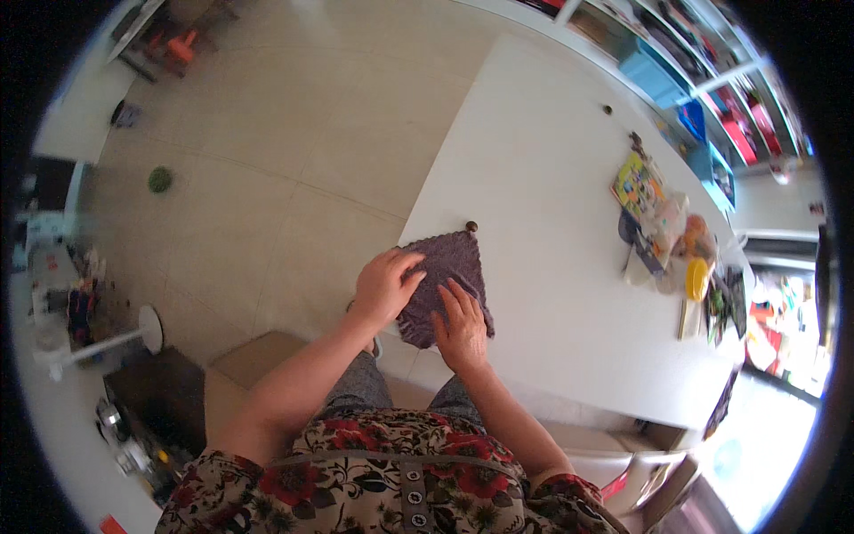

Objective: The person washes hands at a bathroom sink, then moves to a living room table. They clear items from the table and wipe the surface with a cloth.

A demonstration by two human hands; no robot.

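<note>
A purple-grey cloth [450,260] with a scalloped edge lies at the near left corner of a white table [534,200], and its lower part hangs past the table edge. My left hand [388,284] rests at the cloth's left side, thumb and fingers apart. On the lower right part of the cloth lies my right hand [460,327], fingers extended and slightly spread, beside a raised fold. Neither hand shows a clear grip on the fabric. A small dark brown round knob [472,227] touches or sits just beyond the cloth's top corner.
Toward the table's right end are a colourful book [637,183], plastic bags [669,223], a yellow-lidded container [697,279] and leafy greens [719,304]. Another small dark round object [607,109] sits at the far side. Shelves with blue bins [654,72] stand beyond. A green ball [160,179] is on the floor.
</note>
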